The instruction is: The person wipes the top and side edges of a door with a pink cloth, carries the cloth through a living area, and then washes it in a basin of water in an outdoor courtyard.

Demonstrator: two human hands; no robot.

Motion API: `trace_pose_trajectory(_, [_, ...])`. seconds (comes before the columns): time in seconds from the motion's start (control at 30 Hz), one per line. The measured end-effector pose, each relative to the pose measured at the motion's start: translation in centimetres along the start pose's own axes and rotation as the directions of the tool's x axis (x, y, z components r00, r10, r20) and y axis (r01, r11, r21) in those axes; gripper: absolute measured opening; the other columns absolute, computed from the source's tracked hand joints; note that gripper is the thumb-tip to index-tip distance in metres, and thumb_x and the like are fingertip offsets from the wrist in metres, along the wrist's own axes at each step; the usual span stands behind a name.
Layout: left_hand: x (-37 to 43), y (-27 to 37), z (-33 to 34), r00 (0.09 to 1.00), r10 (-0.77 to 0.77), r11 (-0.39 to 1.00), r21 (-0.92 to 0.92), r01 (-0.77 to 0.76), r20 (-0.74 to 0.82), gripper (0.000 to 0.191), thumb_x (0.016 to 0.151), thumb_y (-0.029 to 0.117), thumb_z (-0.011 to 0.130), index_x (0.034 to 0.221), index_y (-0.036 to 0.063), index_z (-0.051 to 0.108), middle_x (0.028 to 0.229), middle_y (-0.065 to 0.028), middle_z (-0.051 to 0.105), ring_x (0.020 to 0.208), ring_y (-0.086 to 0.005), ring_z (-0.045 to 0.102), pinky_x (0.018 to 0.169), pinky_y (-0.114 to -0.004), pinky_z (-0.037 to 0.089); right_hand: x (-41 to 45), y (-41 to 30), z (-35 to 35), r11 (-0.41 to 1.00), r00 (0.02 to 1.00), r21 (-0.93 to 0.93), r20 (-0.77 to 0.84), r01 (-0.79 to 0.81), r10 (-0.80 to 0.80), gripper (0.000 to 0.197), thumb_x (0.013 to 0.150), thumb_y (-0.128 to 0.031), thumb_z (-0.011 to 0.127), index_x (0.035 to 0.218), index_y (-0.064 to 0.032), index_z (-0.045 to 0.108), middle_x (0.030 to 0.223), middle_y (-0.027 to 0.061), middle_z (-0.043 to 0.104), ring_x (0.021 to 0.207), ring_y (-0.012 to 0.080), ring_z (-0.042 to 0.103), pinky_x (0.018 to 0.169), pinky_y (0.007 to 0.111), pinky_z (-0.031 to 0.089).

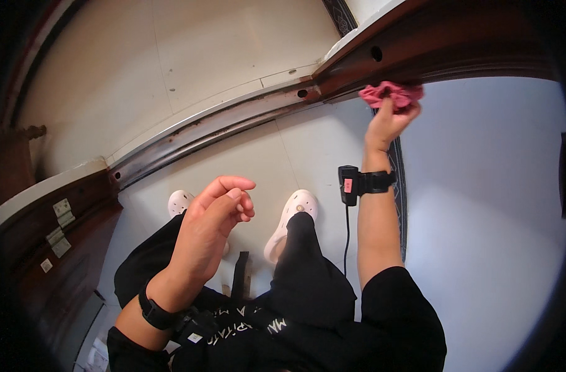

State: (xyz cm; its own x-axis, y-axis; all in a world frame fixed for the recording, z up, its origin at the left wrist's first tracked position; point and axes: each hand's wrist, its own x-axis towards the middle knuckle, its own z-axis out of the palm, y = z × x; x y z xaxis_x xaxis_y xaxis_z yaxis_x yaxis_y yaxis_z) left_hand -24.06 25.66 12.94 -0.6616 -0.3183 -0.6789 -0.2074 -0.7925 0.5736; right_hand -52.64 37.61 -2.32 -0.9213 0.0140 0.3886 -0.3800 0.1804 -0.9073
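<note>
My right hand [394,118] grips a crumpled pink cloth [390,94] at the dark brown wooden door frame [427,44]. Whether the cloth touches the wood cannot be told for sure. A black strap with a small black device [348,185] and a cable is on my right forearm. My left hand [222,204] is raised over the floor with its fingers loosely curled and nothing in it. Another black strap [157,311] circles my left wrist.
A metal-edged door sill [208,130] crosses the floor ahead of my pale clogs [292,218]. On the left stands a dark wooden door part with a metal hinge [60,228]. A pale blue-white surface [478,186] is on the right. A dark patterned strip [399,209] runs beside my right arm.
</note>
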Motion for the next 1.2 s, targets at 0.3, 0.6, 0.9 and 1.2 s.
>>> trace_pose_trajectory(0.3, [0.9, -1.3, -0.5, 0.997, 0.019, 0.997, 0.070, -0.014, -0.068, 0.020, 0.087, 0.017, 0.046, 0.101, 0.0031, 0.050, 0.078, -0.0014, 0.050, 0.074, -0.0102, 0.048, 0.070, -0.022, 0.039, -5.3, 15.5, 0.8, 0.816, 0.788, -0.156, 0.212, -0.556, 0.577, 0.039, 0.071, -0.004, 0.056, 0.109, -0.0003, 0.044, 0.098, 0.0111, 0.053, 0.087, 0.0236, 0.053, 0.079, 0.033, 0.043])
trace_pose_trajectory(0.6, [2.4, -2.6, -6.8, 0.977, 0.041, 0.993, 0.119, -0.016, -0.209, 0.021, 0.087, 0.019, 0.049, 0.102, 0.0056, 0.054, 0.080, 0.0001, 0.055, 0.075, -0.0126, 0.054, 0.070, -0.027, 0.045, -0.7, -1.9, 0.5, 0.437, 0.854, 0.767, 0.270, -0.470, 0.444, 0.024, 0.076, 0.002, 0.046, 0.099, -0.0008, 0.043, 0.080, 0.0104, 0.055, 0.067, 0.0172, 0.056, 0.060, 0.028, 0.048])
trace_pose_trajectory(0.9, [4.7, 0.6, 1.7, 0.977, 0.196, 0.965, 0.162, -0.208, 0.088, 0.026, 0.088, 0.018, 0.044, 0.108, 0.0031, 0.051, 0.087, -0.0023, 0.056, 0.081, -0.0147, 0.053, 0.075, -0.029, 0.044, 3.4, -11.7, 0.4, 0.969, 0.966, 0.132, -0.182, 0.207, -0.181, 0.024, 0.061, -0.005, 0.061, 0.083, -0.0044, 0.051, 0.084, 0.0116, 0.043, 0.080, 0.0284, 0.045, 0.067, 0.037, 0.041])
trace_pose_trajectory(1.2, [3.1, -0.7, -1.2, 0.989, 0.135, 0.971, 0.207, -0.122, -0.052, 0.025, 0.088, 0.020, 0.046, 0.107, 0.0039, 0.052, 0.086, -0.0021, 0.056, 0.081, -0.0152, 0.053, 0.076, -0.030, 0.043, -4.4, 11.1, 4.3, 0.751, 0.730, 0.167, -0.176, -0.639, 0.660, 0.014, 0.078, -0.007, 0.044, 0.091, -0.0034, 0.044, 0.065, 0.0111, 0.053, 0.065, 0.0242, 0.058, 0.049, 0.037, 0.045])
